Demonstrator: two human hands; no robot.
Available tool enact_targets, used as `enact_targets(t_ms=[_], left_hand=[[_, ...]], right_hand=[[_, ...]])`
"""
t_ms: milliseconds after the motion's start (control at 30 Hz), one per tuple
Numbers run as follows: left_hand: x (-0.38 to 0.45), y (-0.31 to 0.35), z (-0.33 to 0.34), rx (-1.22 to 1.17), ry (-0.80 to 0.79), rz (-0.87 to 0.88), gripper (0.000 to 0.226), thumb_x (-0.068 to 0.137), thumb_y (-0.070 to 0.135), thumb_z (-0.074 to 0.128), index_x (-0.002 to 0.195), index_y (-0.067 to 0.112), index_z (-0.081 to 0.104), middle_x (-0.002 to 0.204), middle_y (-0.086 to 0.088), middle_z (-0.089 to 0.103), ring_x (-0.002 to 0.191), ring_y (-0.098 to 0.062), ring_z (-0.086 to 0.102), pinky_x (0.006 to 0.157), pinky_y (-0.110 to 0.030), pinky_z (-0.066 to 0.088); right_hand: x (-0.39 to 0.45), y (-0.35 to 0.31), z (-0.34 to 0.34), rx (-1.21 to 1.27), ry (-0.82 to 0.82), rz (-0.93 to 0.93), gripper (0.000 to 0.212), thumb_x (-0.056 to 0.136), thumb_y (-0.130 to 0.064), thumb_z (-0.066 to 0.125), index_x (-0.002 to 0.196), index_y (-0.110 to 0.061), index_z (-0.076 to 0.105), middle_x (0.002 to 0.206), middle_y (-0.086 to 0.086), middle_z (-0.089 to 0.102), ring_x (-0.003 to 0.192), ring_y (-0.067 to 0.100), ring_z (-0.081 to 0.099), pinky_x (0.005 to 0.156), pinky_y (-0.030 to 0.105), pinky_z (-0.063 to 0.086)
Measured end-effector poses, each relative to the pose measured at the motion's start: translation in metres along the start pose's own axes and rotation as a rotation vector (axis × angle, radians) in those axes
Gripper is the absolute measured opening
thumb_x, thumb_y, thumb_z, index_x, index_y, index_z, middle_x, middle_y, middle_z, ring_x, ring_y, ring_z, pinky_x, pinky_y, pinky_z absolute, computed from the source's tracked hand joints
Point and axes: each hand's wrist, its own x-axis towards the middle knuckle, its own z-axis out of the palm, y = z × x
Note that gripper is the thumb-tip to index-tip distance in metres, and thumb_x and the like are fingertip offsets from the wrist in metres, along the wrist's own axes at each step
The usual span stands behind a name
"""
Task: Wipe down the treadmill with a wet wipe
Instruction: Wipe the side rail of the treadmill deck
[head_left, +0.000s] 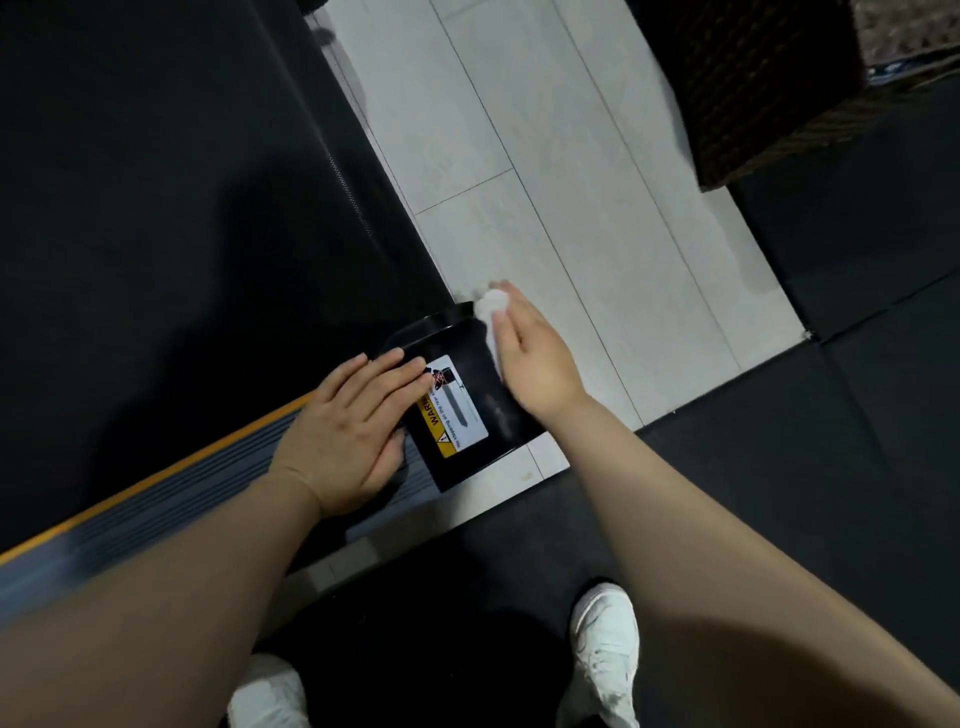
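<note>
Head view shows the right hand pressing a bunched wet wipe against the outer edge of the treadmill end cap, beside the pale floor. Left hand lies flat, fingers straight, bracing beside the warning label. Wiping looks under way; next the wipe likely needs drawing across the cap and along the ribbed side rail.

Most of the wet wipe was tucked under the right hand, so couldn't tell how it was folded. The warning sticker text was too small to read, half covered by the left hand. Both shoes got cropped at the bottom.
</note>
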Motion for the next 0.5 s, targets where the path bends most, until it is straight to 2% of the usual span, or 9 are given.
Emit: enact_targets(t_ms=[67,133,167,200,233,267,333,400,500], left_hand=[[0.0,0.0,0.0,0.004,0.0,0.003,0.058,0.09,0.028,0.041,0.146,0.011,0.044,0.15,-0.009,0.046,0.144,-0.027,0.034,0.121,-0.047,0.02],[0.0,-0.001,0.001,-0.001,0.0,-0.001,0.058,0.091,0.028,0.04,0.147,0.012,0.043,0.151,-0.008,0.044,0.145,-0.026,0.032,0.121,-0.047,0.019],[0.0,-0.001,0.001,-0.005,-0.002,-0.005,0.058,0.091,0.028,0.04,0.147,0.013,0.042,0.152,-0.007,0.043,0.146,-0.026,0.031,0.122,-0.046,0.019],[-0.001,-0.002,0.001,-0.008,-0.002,-0.008,0.059,0.091,0.029,0.04,0.147,0.013,0.042,0.152,-0.007,0.043,0.146,-0.025,0.031,0.122,-0.046,0.019],[-0.001,-0.002,0.002,-0.008,0.001,-0.006,0.059,0.091,0.029,0.04,0.147,0.014,0.042,0.152,-0.007,0.043,0.146,-0.025,0.031,0.121,-0.047,0.019],[-0.001,-0.003,0.002,-0.005,0.005,-0.002,0.058,0.091,0.029,0.041,0.147,0.014,0.042,0.152,-0.007,0.043,0.146,-0.025,0.031,0.121,-0.047,0.02],[-0.002,-0.004,0.003,0.004,0.015,0.006,0.059,0.091,0.029,0.041,0.147,0.014,0.042,0.152,-0.007,0.043,0.146,-0.025,0.031,0.12,-0.048,0.021],[-0.003,-0.004,0.004,0.0,0.024,0.011,0.059,0.091,0.029,0.042,0.148,0.015,0.042,0.153,-0.006,0.042,0.147,-0.024,0.03,0.121,-0.048,0.021],[-0.003,-0.005,0.005,-0.017,0.051,0.019,0.058,0.091,0.027,0.041,0.147,0.015,0.043,0.154,-0.004,0.041,0.147,-0.022,0.03,0.121,-0.047,0.021]], right_hand=[[0.01,0.026,-0.009,0.229,-0.049,0.35,0.044,0.104,-0.038,0.028,0.143,-0.029,0.047,0.147,-0.009,0.045,0.137,0.011,0.038,0.111,0.022,0.025],[0.018,0.054,-0.013,0.343,-0.185,0.452,0.043,0.1,-0.042,0.028,0.132,-0.032,0.055,0.137,-0.007,0.054,0.126,0.016,0.048,0.106,0.033,0.037],[0.022,0.067,-0.014,0.372,-0.244,0.48,0.041,0.096,-0.046,0.029,0.122,-0.033,0.059,0.127,-0.005,0.06,0.113,0.018,0.055,0.093,0.035,0.045],[0.025,0.078,-0.013,0.401,-0.282,0.522,0.04,0.094,-0.049,0.031,0.112,-0.032,0.062,0.111,-0.004,0.065,0.095,0.019,0.057,0.075,0.032,0.045],[0.026,0.083,-0.013,0.431,-0.295,0.571,0.037,0.094,-0.05,0.033,0.101,-0.028,0.063,0.092,-0.003,0.064,0.076,0.019,0.054,0.062,0.028,0.039],[0.025,0.088,-0.013,0.463,-0.291,0.616,0.036,0.096,-0.048,0.036,0.093,-0.025,0.063,0.076,-0.003,0.059,0.063,0.017,0.049,0.054,0.025,0.034],[0.021,0.099,-0.009,0.468,-0.257,0.669,0.037,0.101,-0.041,0.036,0.092,-0.016,0.063,0.06,-0.002,0.054,0.047,0.015,0.047,0.042,0.023,0.033],[0.015,0.107,-0.003,0.504,-0.258,0.702,0.036,0.102,-0.034,0.037,0.098,-0.009,0.063,0.059,-0.001,0.059,0.044,0.013,0.055,0.039,0.019,0.039],[0.014,0.118,0.013,0.699,-0.159,0.758,0.018,0.093,-0.02,0.048,0.095,-0.01,0.062,0.076,0.01,0.063,0.063,0.024,0.061,0.056,0.028,0.048]])
